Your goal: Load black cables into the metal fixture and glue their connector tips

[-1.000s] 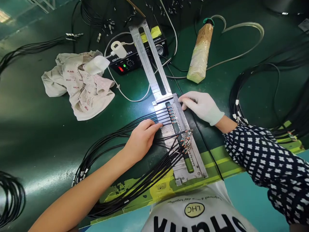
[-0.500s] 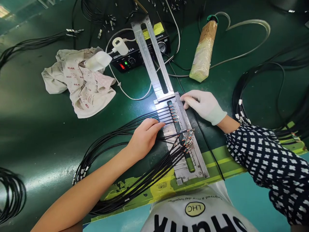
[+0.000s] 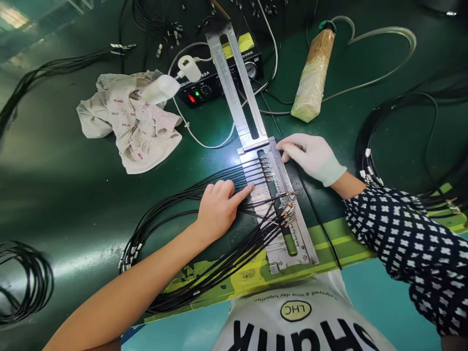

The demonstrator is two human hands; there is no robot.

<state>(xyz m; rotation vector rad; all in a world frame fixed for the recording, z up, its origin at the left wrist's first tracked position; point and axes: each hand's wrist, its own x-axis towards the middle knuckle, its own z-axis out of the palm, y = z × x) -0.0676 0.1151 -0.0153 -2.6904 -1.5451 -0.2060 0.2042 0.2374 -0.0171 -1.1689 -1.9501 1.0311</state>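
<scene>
A slotted metal jig (image 3: 298, 229) lies on the green bench, with several thin black cables (image 3: 215, 192) fanned across it. Their crimped copper-coloured ends (image 3: 266, 173) sit in a row by the central slot, and a looser bunch (image 3: 285, 212) crosses nearer me. My left hand (image 3: 219, 209), bare, presses flat on the cables with the index finger stretched onto the jig. My right hand (image 3: 312, 158), in a white glove, rests on the jig's far rail, fingertips at its edge and holding nothing.
Beyond the jig stands a long slotted metal bar (image 3: 234, 83) over a black soldering station (image 3: 215, 90). A crumpled printed cloth (image 3: 131, 131) lies to its left, a wrapped cylinder with tubing (image 3: 314, 78) to its right. Coiled black cables (image 3: 387, 141) lie at both sides.
My left index finger has moved apart from the other fingers and stretched out over the jig. The whole scene has shifted slightly right in view; the gloved hand stays in place on the rail.
</scene>
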